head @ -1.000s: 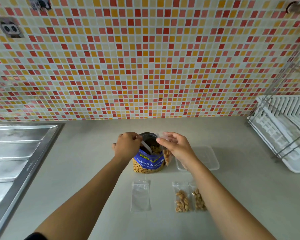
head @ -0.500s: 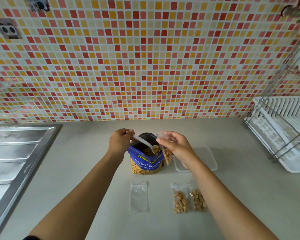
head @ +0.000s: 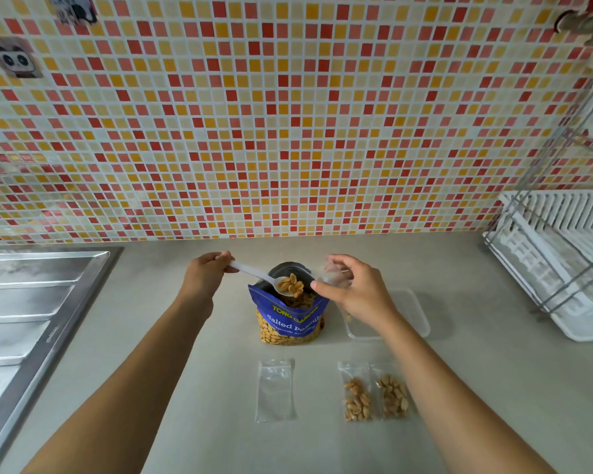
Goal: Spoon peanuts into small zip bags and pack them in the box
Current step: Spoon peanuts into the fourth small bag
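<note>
One spoon (head: pixel 254 273): white, light, stiff; left hand (head: pixel 204 277) pinches its handle end; loaded bowl sits over the peanut pouch (head: pixel 290 318) mouth.
Zip bag (head: pixel 329 273): thin, limp, slippery; right hand (head: pixel 355 290) pinches its rim, just right of the pouch.
Hold: grip bag by rim.
Box (head: pixel 415 314): right of the pouch.

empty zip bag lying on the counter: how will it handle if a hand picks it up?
The empty zip bag looks like thin clear film lying flat, so probably floppy and very light. Its smooth surface hugs the counter, so lifting an edge may be fiddly. A push would likely slide it.
</note>
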